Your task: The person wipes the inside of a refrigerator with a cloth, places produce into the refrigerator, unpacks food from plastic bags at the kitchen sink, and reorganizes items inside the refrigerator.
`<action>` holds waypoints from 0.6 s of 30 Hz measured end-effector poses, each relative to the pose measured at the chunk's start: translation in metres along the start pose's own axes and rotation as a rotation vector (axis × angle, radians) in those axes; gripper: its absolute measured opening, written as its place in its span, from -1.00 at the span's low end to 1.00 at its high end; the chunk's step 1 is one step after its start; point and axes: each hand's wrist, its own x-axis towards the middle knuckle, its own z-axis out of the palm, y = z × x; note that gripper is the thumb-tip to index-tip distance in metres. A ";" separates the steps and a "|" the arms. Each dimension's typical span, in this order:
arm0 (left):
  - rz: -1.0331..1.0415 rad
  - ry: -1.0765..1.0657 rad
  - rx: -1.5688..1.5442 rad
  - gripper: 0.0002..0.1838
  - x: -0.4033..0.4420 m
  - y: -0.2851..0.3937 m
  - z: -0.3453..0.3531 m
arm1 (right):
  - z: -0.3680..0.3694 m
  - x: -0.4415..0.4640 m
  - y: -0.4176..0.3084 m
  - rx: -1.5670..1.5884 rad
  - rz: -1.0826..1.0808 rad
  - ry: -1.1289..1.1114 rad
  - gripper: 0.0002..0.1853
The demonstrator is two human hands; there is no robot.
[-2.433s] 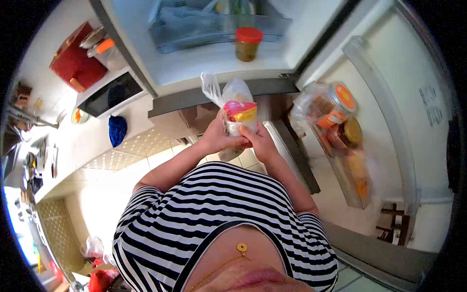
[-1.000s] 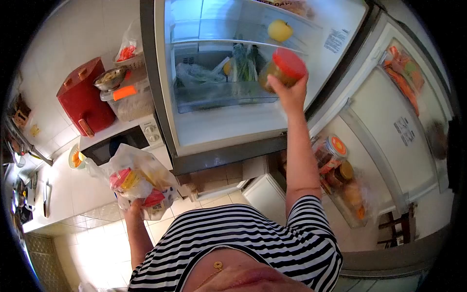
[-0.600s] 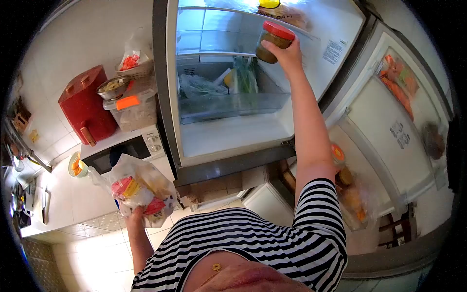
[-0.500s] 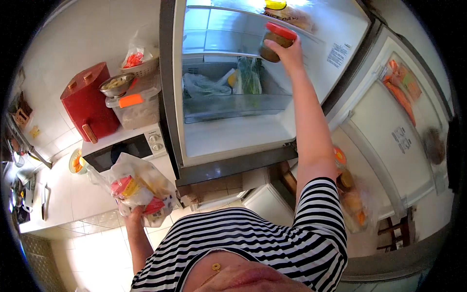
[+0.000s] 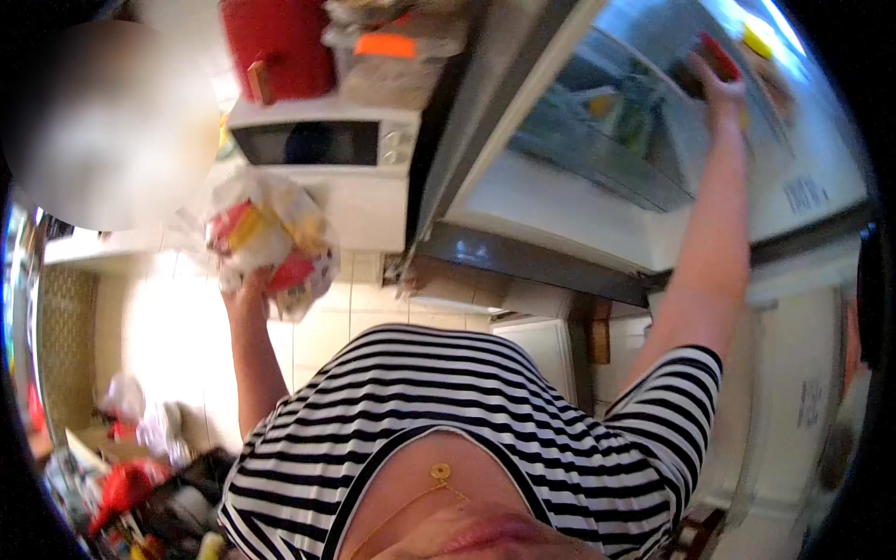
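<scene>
My left hand [image 5: 245, 287] is closed around a translucent plastic bag [image 5: 303, 219] with red, yellow and white packaging showing in it. The bag hangs in front of the white microwave [image 5: 308, 142]. My right hand [image 5: 724, 98] reaches into the open fridge [image 5: 560, 201] and grips a jar [image 5: 689, 79] by its side. Its red lid [image 5: 719, 58] faces up, and motion smears the dark contents. Whether the jar touches the shelf, I cannot tell. A yellow-marked package [image 5: 758, 47] lies just beyond it.
On the microwave stand a red air fryer [image 5: 280, 51] and a plastic box with an orange clip [image 5: 386, 47]. The fridge door [image 5: 793, 373] stands open on the right. Bags and loose items [image 5: 140, 467] fill the lower left. A blurred patch covers the upper left.
The view has swung left, so the fridge sits farther right and tilted. My right hand still holds the jar inside it. The bag remains in my left hand.
</scene>
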 end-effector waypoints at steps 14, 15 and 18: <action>-0.057 0.072 -0.238 -0.59 0.036 -0.062 -0.033 | -0.040 -0.038 0.018 -0.267 -0.131 0.073 -0.14; -0.066 0.059 -0.220 -0.57 0.041 -0.075 -0.029 | -0.026 -0.073 -0.009 -0.124 -0.153 0.146 -0.20; -0.152 -0.030 -0.274 -0.59 0.060 -0.110 -0.005 | -0.009 -0.151 -0.039 -0.007 -0.136 0.148 -0.33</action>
